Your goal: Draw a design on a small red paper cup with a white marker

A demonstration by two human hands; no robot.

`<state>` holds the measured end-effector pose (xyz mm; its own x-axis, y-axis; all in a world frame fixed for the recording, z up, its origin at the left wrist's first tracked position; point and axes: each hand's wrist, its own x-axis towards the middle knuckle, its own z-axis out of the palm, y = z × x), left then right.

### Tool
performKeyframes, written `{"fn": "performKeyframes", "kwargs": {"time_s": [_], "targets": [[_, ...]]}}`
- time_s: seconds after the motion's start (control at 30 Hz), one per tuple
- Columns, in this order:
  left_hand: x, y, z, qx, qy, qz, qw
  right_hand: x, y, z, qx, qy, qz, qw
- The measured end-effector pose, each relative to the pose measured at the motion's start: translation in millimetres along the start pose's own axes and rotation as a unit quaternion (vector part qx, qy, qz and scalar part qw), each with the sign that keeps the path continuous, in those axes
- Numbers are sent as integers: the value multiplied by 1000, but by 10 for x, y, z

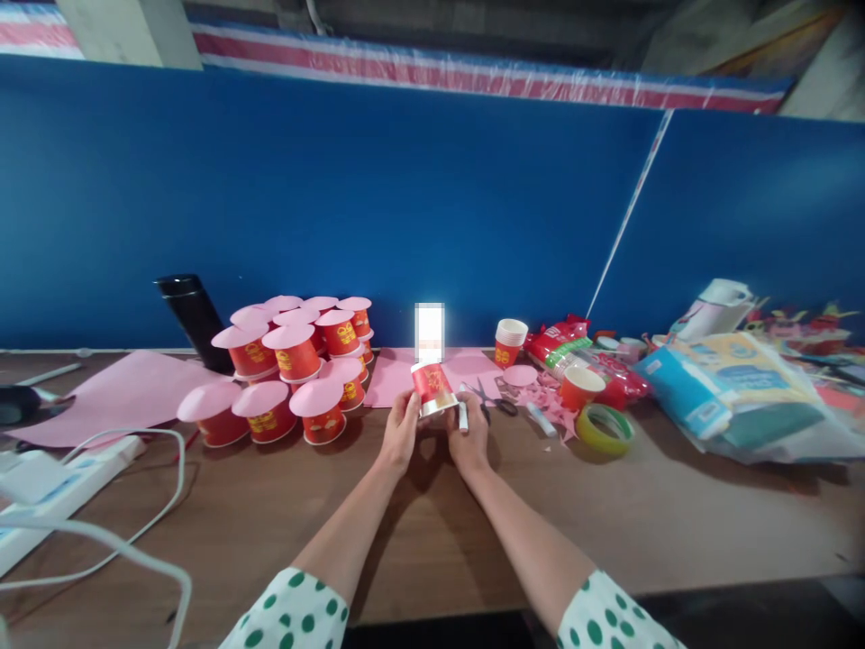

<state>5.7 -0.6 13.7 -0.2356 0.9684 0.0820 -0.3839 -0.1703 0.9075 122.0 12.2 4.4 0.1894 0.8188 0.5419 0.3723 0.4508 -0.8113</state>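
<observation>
Both my hands hold one red paper cup (pixel 432 386) with gold print, tilted, just above the brown table (pixel 432 523). My left hand (pixel 400 433) grips its left side with fingers curled. My right hand (pixel 468 434) grips the right side and also pinches a white glue stick (pixel 463 413) that points upward. Left of the hands stands a heap of red cups capped with pink paper discs (pixel 290 365), piled in layers.
Pink paper sheets (pixel 112 397), a black flask (pixel 195 320), a white power strip with cables (pixel 60 482) at left. Scissors (pixel 490 401), pink scraps, a stack of cups (pixel 510 341), a green tape roll (pixel 604 429) and snack bags (pixel 730 388) at right. Blue wall behind.
</observation>
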Motion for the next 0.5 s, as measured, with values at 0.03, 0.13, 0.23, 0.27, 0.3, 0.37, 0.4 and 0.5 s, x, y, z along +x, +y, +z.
{"fn": "performKeyframes", "kwargs": {"time_s": [0.03,0.13,0.23,0.27,0.3,0.37,0.4,0.5], "targets": [[-1,0,0,-3,0,-2,1000,-1,-8,-9,-9,-2,-7,1000],[1,13,-3,-18,2,-10,1000,-4,-17,-18,-33,-7,-20,999],[8,30,-9,-30,8,-29,999,-7,-3,-7,-46,-5,-24,999],[10,33,-12,-32,10,-34,999,-9,3,-3,-47,-6,-26,999],[13,36,-14,-33,11,-38,999,-10,7,-1,-48,-9,-28,998],[19,39,-17,-38,10,-38,999,-13,7,-1,-47,-16,-31,998],[23,39,-18,-40,9,-36,999,-15,3,-3,-46,-17,-32,998],[30,40,-17,-53,6,-30,998,-17,-19,-12,-48,-14,-33,998]]}}
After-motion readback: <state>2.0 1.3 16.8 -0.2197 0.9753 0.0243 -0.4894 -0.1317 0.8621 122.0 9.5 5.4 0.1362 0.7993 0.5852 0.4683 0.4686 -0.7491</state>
